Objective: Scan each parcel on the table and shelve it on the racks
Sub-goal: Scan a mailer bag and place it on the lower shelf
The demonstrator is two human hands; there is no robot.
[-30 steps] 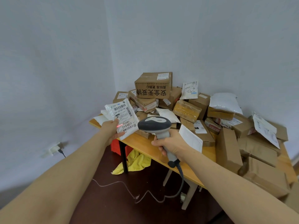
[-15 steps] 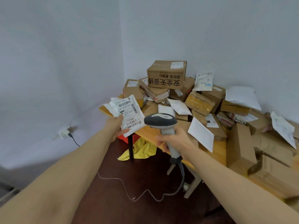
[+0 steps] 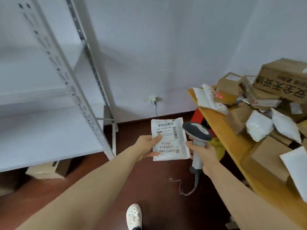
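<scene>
My left hand grips a flat white parcel by its left edge, label with barcode facing up, above the dark floor. My right hand is closed around the handle of a grey barcode scanner, just right of the parcel, its head pointing toward the table. The scanner's red light falls on a small brown box at the table's far corner. The wooden table on the right carries a heap of cardboard boxes and white mailer bags. A white metal rack with bare shelves stands on the left.
A cardboard box lies on the floor under the rack's lowest shelf. A wall socket with a plugged cable sits between rack and table. The scanner's cable trails on the floor. My white shoe shows at the bottom. Something red and yellow cloth lie under the table.
The view has swung left from the table to the rack. Both hands moved with it, the parcel now lower over the floor; the scanner's red light moved off the parcel onto a table box.
</scene>
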